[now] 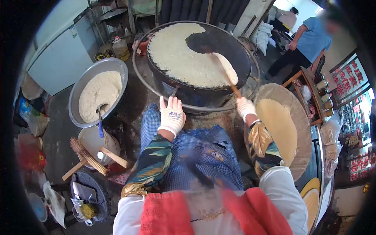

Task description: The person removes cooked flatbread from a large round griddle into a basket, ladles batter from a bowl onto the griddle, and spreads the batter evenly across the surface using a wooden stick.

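Observation:
My right hand point(245, 107), in a white glove, is closed around the wooden handle of a batter spreader point(228, 78). The spreader reaches over a large round black griddle point(241, 55), next to a thick ridge of batter point(225, 65). A pale thin layer of batter point(176, 51) covers the left and front of the griddle; a dark curved patch shows bare at the back and right. My left hand point(172, 117), also gloved, has its fingers stretched out at the front of the metal ring point(147, 84) around the griddle. It holds nothing.
At left stands a metal basin point(73, 102) of batter with a blue-handled ladle point(100, 127). Below it, a bucket point(113, 145) carries a straw brush point(88, 154). Right of me, thin yellowish pancakes point(278, 129) lie in a round lined basket point(270, 92). A person point(309, 39) stands at back right.

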The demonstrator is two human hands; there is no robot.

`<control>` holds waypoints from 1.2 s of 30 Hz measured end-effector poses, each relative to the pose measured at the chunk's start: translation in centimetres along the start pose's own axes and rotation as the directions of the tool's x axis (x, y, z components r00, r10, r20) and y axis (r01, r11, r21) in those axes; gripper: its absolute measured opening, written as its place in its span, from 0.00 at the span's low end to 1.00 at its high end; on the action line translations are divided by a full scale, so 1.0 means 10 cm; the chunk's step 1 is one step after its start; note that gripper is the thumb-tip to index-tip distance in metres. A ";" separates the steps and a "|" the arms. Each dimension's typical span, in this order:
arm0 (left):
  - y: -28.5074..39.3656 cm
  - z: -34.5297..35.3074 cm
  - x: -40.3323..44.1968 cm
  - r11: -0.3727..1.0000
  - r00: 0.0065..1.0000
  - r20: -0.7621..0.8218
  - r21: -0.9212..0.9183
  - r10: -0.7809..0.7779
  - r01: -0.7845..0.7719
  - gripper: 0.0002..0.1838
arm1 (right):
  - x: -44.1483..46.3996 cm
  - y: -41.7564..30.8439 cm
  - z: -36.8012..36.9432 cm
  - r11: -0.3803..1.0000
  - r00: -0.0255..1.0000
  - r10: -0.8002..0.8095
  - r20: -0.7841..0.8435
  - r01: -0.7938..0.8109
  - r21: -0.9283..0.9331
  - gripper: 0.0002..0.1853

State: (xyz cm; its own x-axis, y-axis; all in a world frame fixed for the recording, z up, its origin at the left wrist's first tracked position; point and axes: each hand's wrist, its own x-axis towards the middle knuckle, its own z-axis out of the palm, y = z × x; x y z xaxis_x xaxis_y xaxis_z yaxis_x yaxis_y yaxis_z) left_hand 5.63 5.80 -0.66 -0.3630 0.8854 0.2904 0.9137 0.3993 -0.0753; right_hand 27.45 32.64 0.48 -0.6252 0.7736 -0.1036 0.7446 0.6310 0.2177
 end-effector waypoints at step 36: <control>0.05 0.01 -0.10 0.996 0.999 -0.005 0.072 0.049 -0.049 0.35 | -0.23 0.01 -0.16 0.979 0.993 0.114 0.010 -0.114 0.170 0.21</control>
State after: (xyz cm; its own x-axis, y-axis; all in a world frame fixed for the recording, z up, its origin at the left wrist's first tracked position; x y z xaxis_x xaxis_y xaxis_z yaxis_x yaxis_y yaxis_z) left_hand 6.38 5.16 -1.09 -0.3166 0.9027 0.2913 0.9147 0.3719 -0.1583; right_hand 28.56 30.83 2.31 -0.5337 0.8411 -0.0875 0.8400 0.5393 0.0602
